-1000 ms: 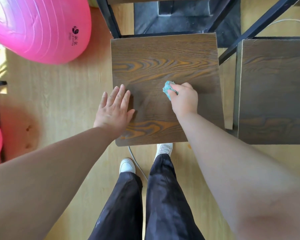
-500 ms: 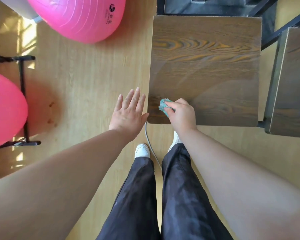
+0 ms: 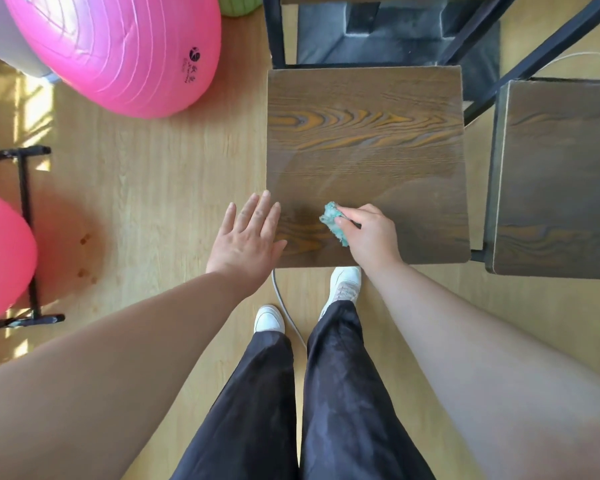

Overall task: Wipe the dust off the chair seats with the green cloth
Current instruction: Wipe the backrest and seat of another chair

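On my feed the fingers (image 3: pixel 353 215) of the right hand (image 3: pixel 373 239) are curled and pinch the green cloth (image 3: pixel 334 221), pressing it onto the chair seat (image 3: pixel 364 133). The cloth is bunched into a fuzzy, nubbly wad. Its long axis runs roughly front to back on the seat, tilted slightly, with the far end pointing toward the backrest side. It sits in the near-left part of the seat, close to the front edge.

The left hand (image 3: pixel 245 244) is flat, with its fingers straight and close together and the thumb out. It lies over the seat's left edge. I cannot tell whether it touches.

The seat is a square dark board with orange wood grain and rounded corners, on a black metal frame (image 3: pixel 274 32). A second seat (image 3: pixel 561 174) of the same finish stands just beside it on the right. A glossy pink ball (image 3: pixel 118 53) rests on the pale wood-look floor (image 3: pixel 153 185) to the left.
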### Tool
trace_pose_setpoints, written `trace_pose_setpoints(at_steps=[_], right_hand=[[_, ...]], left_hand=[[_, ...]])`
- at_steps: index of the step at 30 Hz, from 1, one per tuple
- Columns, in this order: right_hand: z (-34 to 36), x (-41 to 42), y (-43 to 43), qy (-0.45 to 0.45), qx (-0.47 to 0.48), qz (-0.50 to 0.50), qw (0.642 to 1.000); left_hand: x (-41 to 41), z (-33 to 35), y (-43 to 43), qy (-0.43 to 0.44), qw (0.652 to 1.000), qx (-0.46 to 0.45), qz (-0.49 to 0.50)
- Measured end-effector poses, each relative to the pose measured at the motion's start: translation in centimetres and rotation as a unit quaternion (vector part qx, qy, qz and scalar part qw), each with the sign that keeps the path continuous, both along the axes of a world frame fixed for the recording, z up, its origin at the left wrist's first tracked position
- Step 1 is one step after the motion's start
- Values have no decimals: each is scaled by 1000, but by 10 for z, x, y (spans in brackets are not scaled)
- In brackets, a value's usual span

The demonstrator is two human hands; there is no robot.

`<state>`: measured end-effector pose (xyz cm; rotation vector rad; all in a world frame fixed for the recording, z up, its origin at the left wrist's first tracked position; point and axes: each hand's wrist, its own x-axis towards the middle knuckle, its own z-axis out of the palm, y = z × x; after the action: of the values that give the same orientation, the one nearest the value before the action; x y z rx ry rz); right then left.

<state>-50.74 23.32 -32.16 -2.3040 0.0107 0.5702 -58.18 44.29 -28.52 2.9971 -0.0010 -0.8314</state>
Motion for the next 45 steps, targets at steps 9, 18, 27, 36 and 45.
trace_pose_setpoints(at_steps=[9,18,27,36,45], right_hand=[[9,149,-120,-48,-76,-59,994],[-1,261,-144,-67,-86,30,994],[-16,296,-135,-44,-81,68,993],[-16,218,-148,-52,-85,124,987],[-28,93,-155,-89,-62,70,992]], left_hand=[[106,-12,-64,-31,999,-10,-36],[191,-32,-124,-48,997,-2,-56],[217,-45,-142,-35,997,-10,-64],[194,-38,-140,-31,995,-17,-88],[134,-31,-108,-22,994,-15,-106]])
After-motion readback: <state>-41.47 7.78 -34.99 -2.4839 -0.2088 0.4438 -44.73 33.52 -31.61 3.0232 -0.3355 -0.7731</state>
